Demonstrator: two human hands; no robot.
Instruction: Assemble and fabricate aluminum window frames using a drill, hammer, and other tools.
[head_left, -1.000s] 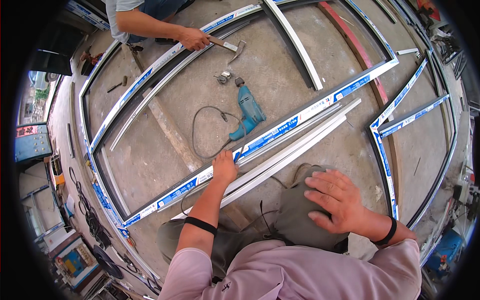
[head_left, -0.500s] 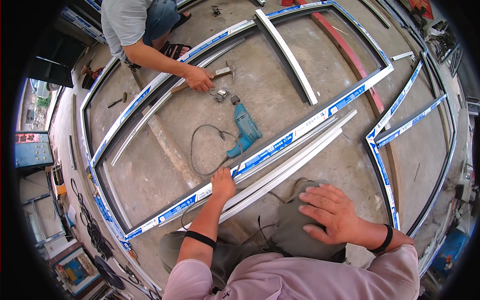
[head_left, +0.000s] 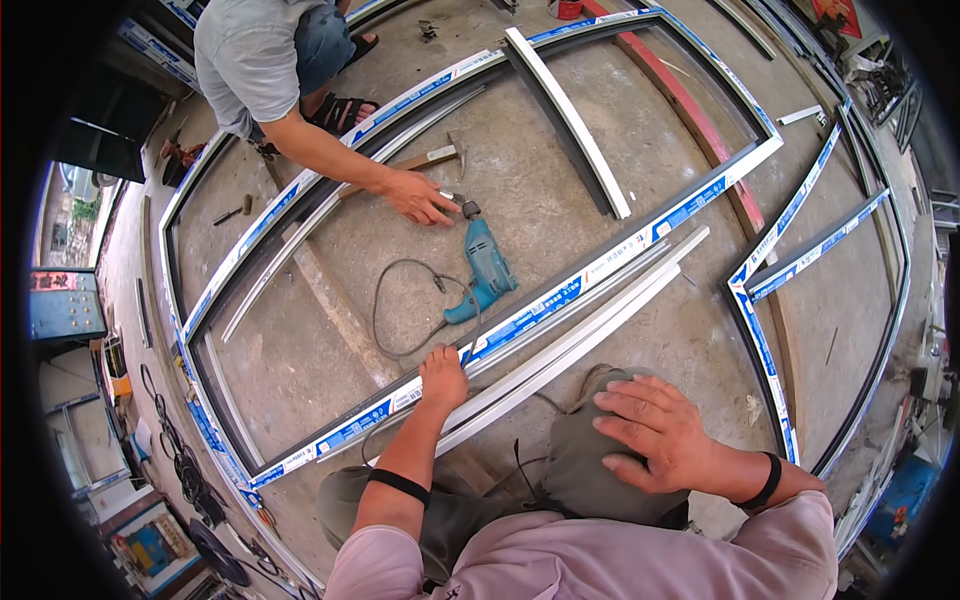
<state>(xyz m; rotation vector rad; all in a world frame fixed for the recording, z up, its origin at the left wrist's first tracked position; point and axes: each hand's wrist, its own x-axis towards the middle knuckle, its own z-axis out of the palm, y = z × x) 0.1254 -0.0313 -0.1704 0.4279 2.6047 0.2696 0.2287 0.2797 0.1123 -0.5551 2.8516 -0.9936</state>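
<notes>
Near the drill (head_left: pixel 488 262), your left hand (head_left: pixel 443 376) curls over the frame (head_left: pixel 535 314), grip unclear. Farther from the drill, your right hand (head_left: pixel 652 428) spreads over your knee (head_left: pixel 577 448).

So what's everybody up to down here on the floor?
Two people are at a large metal frame with blue-and-white film on its bars. The wearer's left hand is on the near bar, while the right hand is open at the knee. Another person leans in from the far left, one hand reaching near the chuck of a teal drill. The drill lies inside the frame, its cord looped beside it. A hammer lies just beyond that person's hand.
</notes>
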